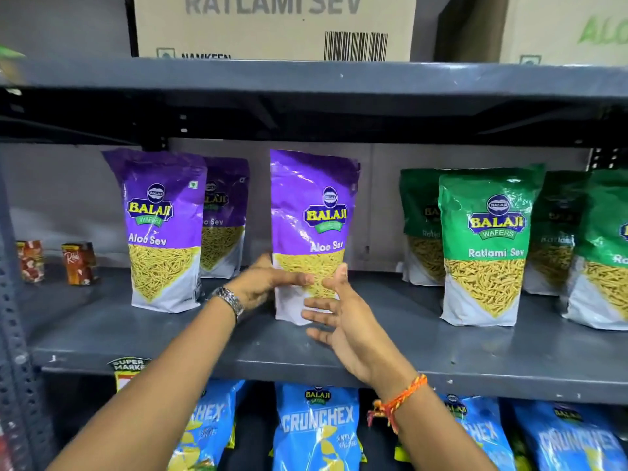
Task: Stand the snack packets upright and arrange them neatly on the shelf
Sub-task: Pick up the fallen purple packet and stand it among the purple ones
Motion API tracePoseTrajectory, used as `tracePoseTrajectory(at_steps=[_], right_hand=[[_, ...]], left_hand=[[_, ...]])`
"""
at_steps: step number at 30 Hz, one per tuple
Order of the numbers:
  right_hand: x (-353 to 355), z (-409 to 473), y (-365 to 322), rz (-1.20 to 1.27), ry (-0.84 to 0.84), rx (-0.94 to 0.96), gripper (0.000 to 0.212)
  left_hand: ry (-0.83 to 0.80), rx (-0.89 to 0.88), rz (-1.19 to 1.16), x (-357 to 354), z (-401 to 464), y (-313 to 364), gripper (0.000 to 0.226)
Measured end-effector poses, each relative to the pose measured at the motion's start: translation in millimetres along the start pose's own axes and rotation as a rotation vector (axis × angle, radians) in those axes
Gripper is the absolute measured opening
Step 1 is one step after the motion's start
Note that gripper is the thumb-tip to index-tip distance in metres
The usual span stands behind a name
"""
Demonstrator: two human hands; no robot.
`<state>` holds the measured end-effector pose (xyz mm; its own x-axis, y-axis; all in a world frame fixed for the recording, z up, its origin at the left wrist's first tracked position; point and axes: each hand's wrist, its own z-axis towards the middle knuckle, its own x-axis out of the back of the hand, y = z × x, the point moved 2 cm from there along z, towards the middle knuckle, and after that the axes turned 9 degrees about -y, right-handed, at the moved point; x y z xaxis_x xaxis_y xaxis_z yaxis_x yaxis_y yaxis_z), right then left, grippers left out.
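- Two hands on one purple Aloo Sev packet (pixel 314 232), mid-shelf, standing upright on the grey shelf (pixel 424 355).
- Left hand (pixel 261 283) sits at the packet's lower left edge, fingers wrapped toward its front. Looks like light contact, not a hard grip.
- Right hand (pixel 343 317) is open, fingers spread, thumb up against the lower right edge. It steadies rather than clamps.
- So: hands apart, bracketing the packet base from both sides.
- Two more purple packets (pixel 163 232) stand well to the left, one behind the other. Green Ratlami Sev packets (pixel 486 246) stand to the right, clear gap on both sides.
- My read: step in hand is settling this packet so it stands by itself.
- To do it well: flatten the bottom gusset on the shelf, square the face to the front edge, line it up with the front purple packet's depth.
- Release gradually, one hand first; a top-heavy pouch could tip forward.
- Probably worth sliding it left to close the gap with its own flavour, keeping it apart from the green row.
- Small cartons (pixel 78 263) far left are out of the way.
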<state>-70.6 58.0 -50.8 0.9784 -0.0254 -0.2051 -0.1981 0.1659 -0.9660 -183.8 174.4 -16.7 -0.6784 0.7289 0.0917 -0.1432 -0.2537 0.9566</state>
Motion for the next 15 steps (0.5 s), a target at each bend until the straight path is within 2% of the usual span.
tracePoseTrajectory(at_steps=[1, 3, 4, 6, 8, 10, 12, 15], right_hand=[[-1, -2, -6, 0.027, -0.006, 0.007, 0.037], [13, 7, -14, 0.023, 0.084, 0.097, 0.014], [23, 12, -18, -0.023, 0.152, 0.143, 0.014], [45, 23, -25, -0.196, 0.268, 0.176, 0.038], [62, 34, -29, -0.361, 0.295, 0.131, 0.066], [70, 46, -28, -0.416, 0.2, 0.042, 0.092], [69, 57, -25, -0.437, 0.047, -0.006, 0.099], [63, 70, -19, -0.444, -0.159, 0.055, 0.066]], left_hand=[[0.02, 0.001, 0.049, 9, 3, -1, 0.037], [0.141, 0.021, 0.128, 24, 6, -3, 0.036], [0.192, 0.026, 0.149, 30, 6, -4, 0.038], [0.237, 0.02, 0.177, 34, 4, -8, 0.041], [0.235, 0.039, 0.179, 29, -1, -14, 0.044], [0.207, 0.061, 0.211, 20, -5, -17, 0.054], [0.207, 0.064, 0.232, 16, -4, -20, 0.066], [0.215, 0.074, 0.245, 16, -3, -20, 0.075]])
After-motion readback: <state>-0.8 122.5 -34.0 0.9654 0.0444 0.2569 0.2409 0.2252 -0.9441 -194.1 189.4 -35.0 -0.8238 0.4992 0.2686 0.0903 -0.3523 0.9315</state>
